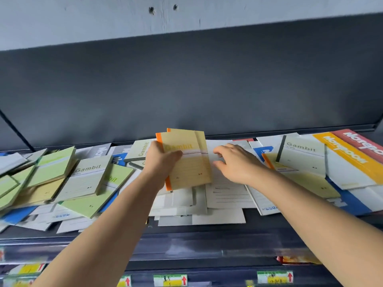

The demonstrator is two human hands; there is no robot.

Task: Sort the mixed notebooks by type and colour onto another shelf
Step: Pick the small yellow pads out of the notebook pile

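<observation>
Got two yellow pads [189, 165] gripped in my left hand [160, 162], thumb across the top cover. Right hand [236, 165] is open, fingers loose over the white notebooks [228, 196].

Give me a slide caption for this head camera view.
Left hand holds two yellow Gambit notebooks while right hand reaches over white notebooks on shelf.

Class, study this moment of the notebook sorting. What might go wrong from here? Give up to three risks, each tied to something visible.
1. The left hand grips two yellow Gambit notebooks fanned apart; the rear one may slip out.
2. The white notebooks under the right hand overlap loosely near the shelf front; pulling one may drag others off.
3. Another yellow notebook lies half under a grey Gambit notebook and may be missed.
</observation>
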